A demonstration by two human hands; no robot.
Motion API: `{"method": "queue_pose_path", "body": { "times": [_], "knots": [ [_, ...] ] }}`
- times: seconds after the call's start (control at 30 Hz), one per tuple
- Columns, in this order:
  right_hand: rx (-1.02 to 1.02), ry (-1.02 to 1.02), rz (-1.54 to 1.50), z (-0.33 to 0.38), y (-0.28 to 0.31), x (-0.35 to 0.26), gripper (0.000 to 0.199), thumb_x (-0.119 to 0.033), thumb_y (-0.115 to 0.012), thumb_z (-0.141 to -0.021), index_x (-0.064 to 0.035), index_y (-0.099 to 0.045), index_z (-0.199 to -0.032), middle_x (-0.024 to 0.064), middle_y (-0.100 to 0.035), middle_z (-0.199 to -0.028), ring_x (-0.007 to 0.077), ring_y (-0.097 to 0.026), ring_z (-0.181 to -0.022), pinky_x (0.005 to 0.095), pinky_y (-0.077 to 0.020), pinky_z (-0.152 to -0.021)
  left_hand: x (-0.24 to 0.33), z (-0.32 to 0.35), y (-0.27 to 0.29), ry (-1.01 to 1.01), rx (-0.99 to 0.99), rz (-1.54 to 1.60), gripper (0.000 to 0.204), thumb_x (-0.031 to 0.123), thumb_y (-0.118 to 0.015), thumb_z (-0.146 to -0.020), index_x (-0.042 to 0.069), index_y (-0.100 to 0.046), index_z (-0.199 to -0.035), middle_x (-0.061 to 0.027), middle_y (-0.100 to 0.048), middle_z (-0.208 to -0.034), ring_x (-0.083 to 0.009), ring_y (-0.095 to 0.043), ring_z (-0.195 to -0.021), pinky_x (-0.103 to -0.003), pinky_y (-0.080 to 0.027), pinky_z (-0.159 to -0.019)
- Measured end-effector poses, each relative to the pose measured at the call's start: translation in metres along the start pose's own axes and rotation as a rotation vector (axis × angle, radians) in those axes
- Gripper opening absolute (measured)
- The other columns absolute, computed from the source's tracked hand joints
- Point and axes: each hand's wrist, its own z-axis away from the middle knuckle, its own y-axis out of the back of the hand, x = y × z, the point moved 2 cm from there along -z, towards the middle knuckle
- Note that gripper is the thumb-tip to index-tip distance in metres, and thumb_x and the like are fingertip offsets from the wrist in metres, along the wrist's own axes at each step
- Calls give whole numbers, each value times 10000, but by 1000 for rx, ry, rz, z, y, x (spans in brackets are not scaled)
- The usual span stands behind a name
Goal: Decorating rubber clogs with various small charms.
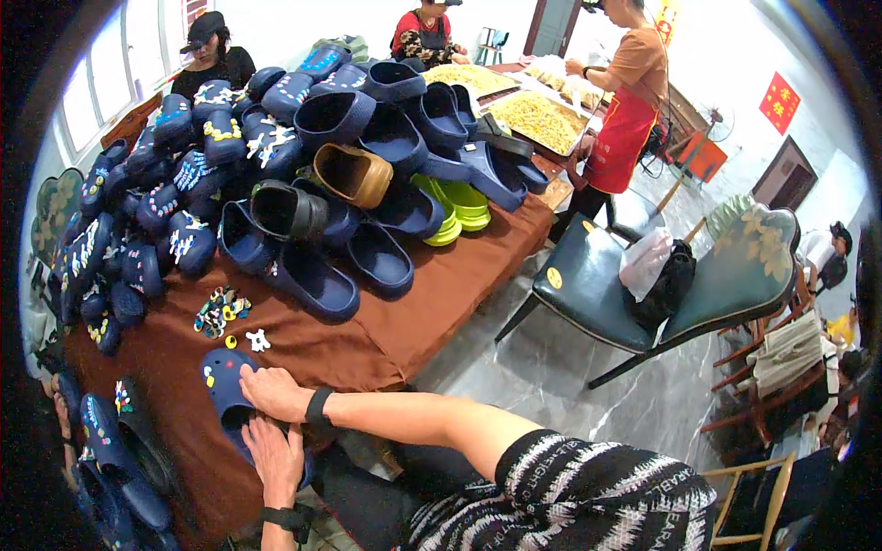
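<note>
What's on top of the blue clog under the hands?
Small charms, one yellow, sit on the toe of the blue clog. The right hand and left hand cover part of it, so anything beneath them can't be seen.

To your left, bright white light fills a tall window [106,81] with pale frames, beside a white back wall [271,28]. In front of you stands a table [381,349] covered by a brown cloth. On your right, 1 dark green padded chair [588,275] with a flower-patterned backrest stands on the glossy, veined grey floor [588,404]. Beyond it you see 1 fan [715,119] and 1 red poster [779,103]; a grey door [554,35] shows at the far end. A pale wooden chair [778,496] sits at your lower right.
</note>
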Motion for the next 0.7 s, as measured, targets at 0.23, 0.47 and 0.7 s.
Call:
{"method": "queue_pose_path", "body": {
  "times": [0.23, 0.47, 0.7],
  "knots": [
    [101, -197, -146, 4, -8, 37, 263, -268, -419, -1030, -16, -495, -1019, 249, -666, -788, 471, -649, -745, 582, -508, -669, 4, 0, 1, -5, 21, -53, 491, 343, -544, -944, -136, -563, -1051, -293, -527, -1168, -429, -457, -1199, -556, -251, -1129],
    [120, 95, -121, 5, 16, 3, 267, -304, -454, -1022, -40, -490, -1014, 227, -660, -769, 427, -643, -692, 554, -486, -591, 3, 2, 6, 12, -21, -7, 507, 325, -551, -932, -138, -530, -1138, -295, -496, -1289, -419, -419, -1260, -563, -238, -1139],
    [77, 273, 9, -9, 13, -7, 245, -285, -541, -975, -42, -511, -958, 181, -642, -723, 403, -631, -656, 524, -480, -592, 4, 0, 8, -41, 15, 12, 520, 313, -546, -939, -144, -506, -1184, -302, -484, -1319, -422, -408, -1276, -561, -244, -1132]
  ]
}}
